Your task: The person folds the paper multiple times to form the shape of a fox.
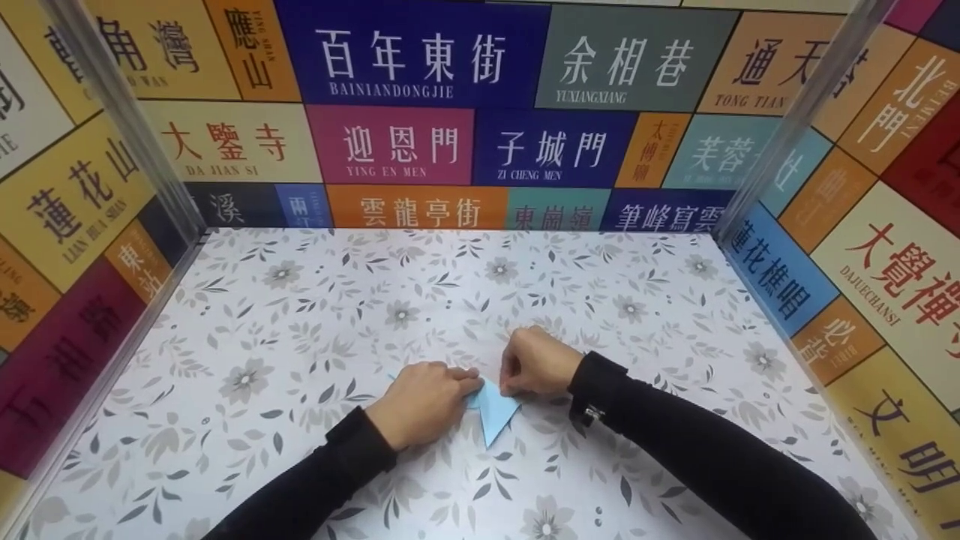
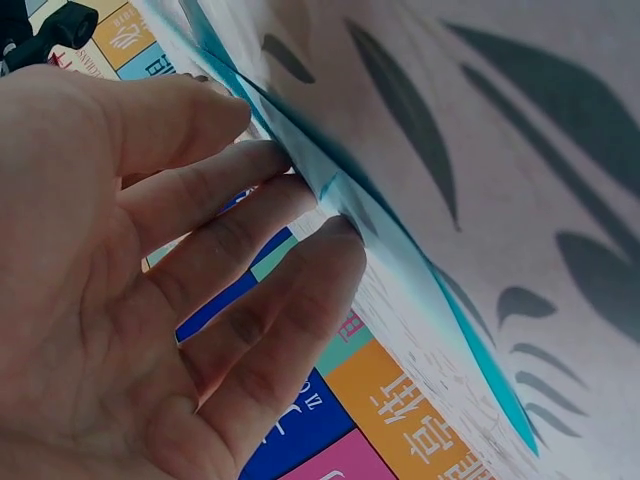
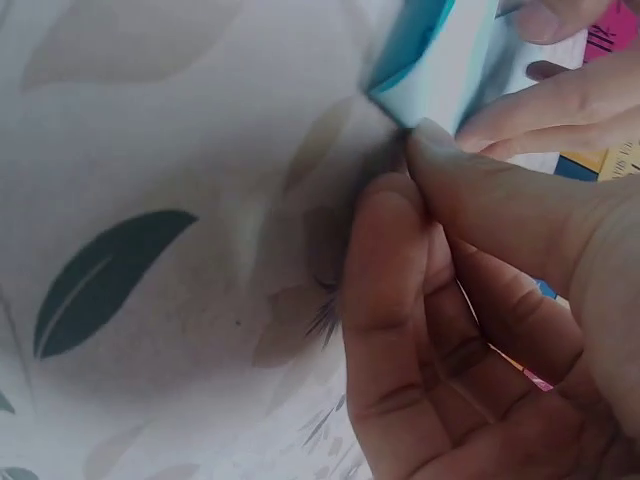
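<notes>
A light blue piece of folded paper lies on the table, one pointed flap toward the front and another to the right. My left hand rests over its left part, hiding much of it; a small blue tip shows beyond the knuckles. In the left wrist view, extended fingertips press on the paper, which runs as a long thin strip. At its upper right edge my right hand pinches the paper between thumb and curled forefinger. The right wrist view shows the thumb tip against a folded corner of the paper.
The table has a white covering printed with grey leaves and flowers. Panels with colourful Chinese lettering stand along its back and both sides. Clear corner posts rise at the back corners.
</notes>
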Tool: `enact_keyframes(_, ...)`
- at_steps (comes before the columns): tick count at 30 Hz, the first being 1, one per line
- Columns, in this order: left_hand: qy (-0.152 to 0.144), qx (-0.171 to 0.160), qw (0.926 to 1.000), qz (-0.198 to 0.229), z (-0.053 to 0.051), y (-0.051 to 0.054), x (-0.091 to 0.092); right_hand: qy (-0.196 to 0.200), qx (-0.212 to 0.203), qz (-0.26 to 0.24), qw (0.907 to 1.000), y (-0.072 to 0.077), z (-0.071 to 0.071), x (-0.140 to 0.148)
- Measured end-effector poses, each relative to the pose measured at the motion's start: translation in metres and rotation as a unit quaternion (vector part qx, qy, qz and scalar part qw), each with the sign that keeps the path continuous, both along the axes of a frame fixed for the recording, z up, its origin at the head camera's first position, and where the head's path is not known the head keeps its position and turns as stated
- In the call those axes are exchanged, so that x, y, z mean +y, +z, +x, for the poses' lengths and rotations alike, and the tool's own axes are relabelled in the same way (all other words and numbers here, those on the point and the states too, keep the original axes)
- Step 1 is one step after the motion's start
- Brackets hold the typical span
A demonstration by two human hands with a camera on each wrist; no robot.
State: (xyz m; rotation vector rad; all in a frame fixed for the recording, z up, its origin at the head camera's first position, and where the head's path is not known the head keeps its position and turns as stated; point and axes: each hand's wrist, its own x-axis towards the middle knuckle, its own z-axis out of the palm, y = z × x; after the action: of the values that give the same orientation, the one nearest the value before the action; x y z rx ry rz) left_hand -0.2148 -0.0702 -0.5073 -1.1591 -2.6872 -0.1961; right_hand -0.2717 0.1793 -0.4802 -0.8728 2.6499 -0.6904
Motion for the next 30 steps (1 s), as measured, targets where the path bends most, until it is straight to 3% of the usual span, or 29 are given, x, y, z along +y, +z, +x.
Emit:
enact_keyframes(19, 0.015, -0.023, 0.9995, -0.013, 0.003, 0.000, 0.000, 0.013, 0.010, 0.007, 0.9998, -0.001, 0.012, 0.009)
enact_keyframes(30, 0.004, -0.003, 1.0000, -0.001, 0.003, 0.001, 0.002, 0.006, 0.016, 0.032, 0.9993, 0.004, 0.016, 0.012)
